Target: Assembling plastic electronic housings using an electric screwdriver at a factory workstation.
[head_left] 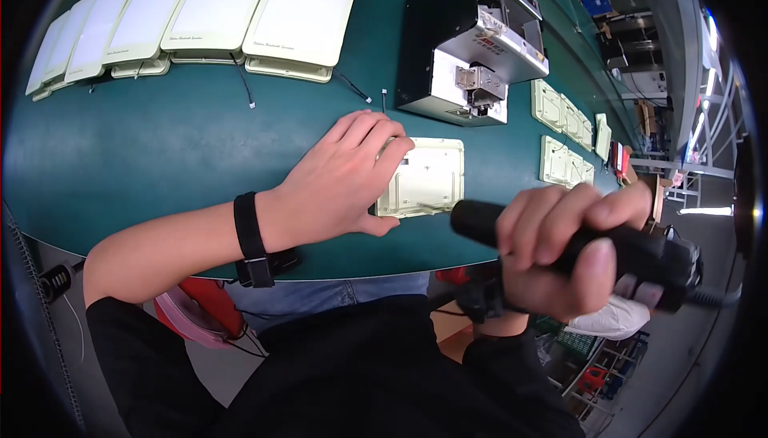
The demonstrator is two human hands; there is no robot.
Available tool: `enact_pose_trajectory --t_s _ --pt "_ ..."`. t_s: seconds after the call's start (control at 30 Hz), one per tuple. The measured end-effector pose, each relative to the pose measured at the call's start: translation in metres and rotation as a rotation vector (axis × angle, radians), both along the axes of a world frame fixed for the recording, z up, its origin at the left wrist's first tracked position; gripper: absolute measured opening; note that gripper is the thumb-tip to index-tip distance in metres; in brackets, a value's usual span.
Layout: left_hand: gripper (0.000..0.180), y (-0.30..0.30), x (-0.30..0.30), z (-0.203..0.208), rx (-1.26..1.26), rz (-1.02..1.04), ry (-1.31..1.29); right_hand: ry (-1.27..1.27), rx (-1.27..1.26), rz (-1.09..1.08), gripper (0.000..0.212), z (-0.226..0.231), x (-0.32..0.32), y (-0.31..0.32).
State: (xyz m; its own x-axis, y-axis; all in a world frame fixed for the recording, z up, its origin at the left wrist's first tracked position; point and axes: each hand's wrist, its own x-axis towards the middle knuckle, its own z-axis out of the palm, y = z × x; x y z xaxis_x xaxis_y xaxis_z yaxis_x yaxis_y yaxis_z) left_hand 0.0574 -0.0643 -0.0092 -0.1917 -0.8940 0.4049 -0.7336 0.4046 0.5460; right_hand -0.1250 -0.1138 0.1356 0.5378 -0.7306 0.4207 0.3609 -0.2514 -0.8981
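A cream plastic casing, shallow and rectangular with raised ribs inside, lies on the green table in front of me. My left hand grips its left side, fingers over the upper part and thumb by the lower edge. In my right hand is a black electric screwdriver with a cord at its rear end. Its front end points left, toward the casing's lower right corner. The hand is slightly blurred, and I cannot make out whether the tip touches the casing.
Behind the casing stands a black and silver screw feeder. White-faced panels line the far left in a row, some with short cables. More cream casings lie at the right. The green table's near edge curves before me.
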Motion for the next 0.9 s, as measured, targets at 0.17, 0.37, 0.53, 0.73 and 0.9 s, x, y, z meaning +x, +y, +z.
enact_pose_trajectory --t_s 0.17,0.37,0.53,0.73,0.9 --pt "0.082 0.003 -0.001 0.000 0.038 -0.015 0.032 0.143 0.086 -0.017 0.032 -0.005 -0.007 0.021" --pt "0.084 0.004 -0.001 0.000 0.056 -0.020 0.034 0.151 0.132 0.017 0.033 -0.013 -0.010 0.017" --pt "0.085 0.000 -0.001 0.002 0.058 -0.026 0.051 0.053 0.151 0.021 0.031 -0.025 -0.013 0.016" --pt "0.084 0.000 -0.001 0.009 0.062 -0.038 -0.006 0.082 -0.017 -0.113 0.031 -0.036 -0.008 0.020" --pt "0.084 0.005 -0.002 0.021 0.038 -0.032 -0.144 0.024 -0.019 -0.051 0.031 -0.044 -0.018 0.017"
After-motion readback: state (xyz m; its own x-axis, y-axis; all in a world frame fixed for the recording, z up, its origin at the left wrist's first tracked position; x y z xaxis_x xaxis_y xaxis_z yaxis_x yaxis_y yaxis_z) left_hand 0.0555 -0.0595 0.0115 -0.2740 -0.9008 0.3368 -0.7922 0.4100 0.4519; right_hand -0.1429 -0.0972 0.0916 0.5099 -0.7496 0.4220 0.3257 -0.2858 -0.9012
